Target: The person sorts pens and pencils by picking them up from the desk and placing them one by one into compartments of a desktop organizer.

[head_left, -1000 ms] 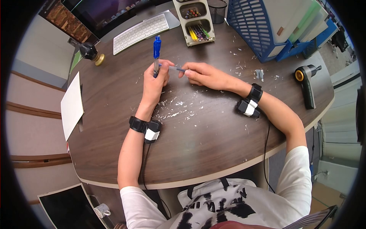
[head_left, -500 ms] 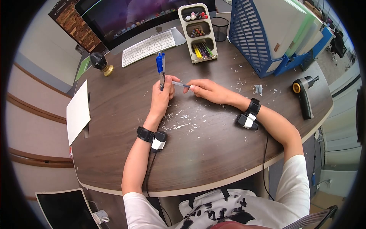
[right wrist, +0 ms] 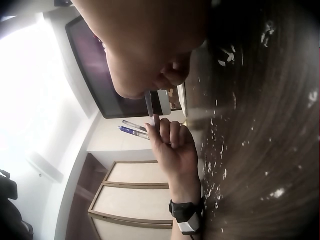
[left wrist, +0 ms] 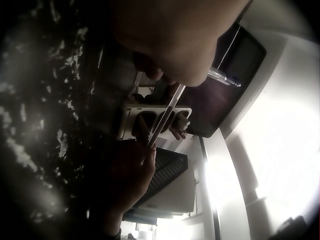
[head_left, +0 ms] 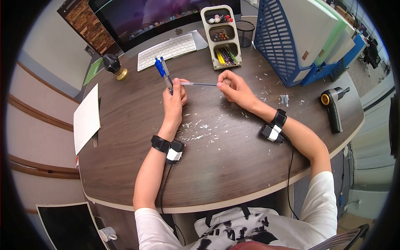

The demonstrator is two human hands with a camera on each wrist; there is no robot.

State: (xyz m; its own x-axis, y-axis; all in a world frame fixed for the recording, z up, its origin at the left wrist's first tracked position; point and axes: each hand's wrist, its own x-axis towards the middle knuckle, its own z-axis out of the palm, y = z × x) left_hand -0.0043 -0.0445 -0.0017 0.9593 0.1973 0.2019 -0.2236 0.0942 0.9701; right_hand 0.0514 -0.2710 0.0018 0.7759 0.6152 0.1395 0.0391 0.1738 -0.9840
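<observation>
In the head view my left hand (head_left: pixel 173 104) grips a blue-topped pen (head_left: pixel 159 67), which leans up and left, with a second slim, clear piece (head_left: pixel 165 68) beside it. The same hand also holds the left end of a pen refill (head_left: pixel 198 84), a thin translucent tube with a dark stretch of ink. My right hand (head_left: pixel 238 91) pinches the refill's other end between thumb and fingertips. Level above the desk, the refill spans the gap between both hands. The left wrist view shows this tube (left wrist: pixel 167 114) running from one hand to the other.
White shavings (head_left: pixel 200 129) lie scattered over the desk (head_left: pixel 225 166). Beyond the hands stand a keyboard (head_left: pixel 166 51), a pen organizer (head_left: pixel 227 62), a mesh cup (head_left: pixel 245 35) and a blue file rack (head_left: pixel 277 46). A cordless driver (head_left: pixel 332 108) lies at right, white paper (head_left: pixel 87 118) at left.
My right hand has moved right, away from the left, so a longer stretch of refill shows. The pen and clear piece have tipped leftward. The head view has shifted, showing more of the monitor.
</observation>
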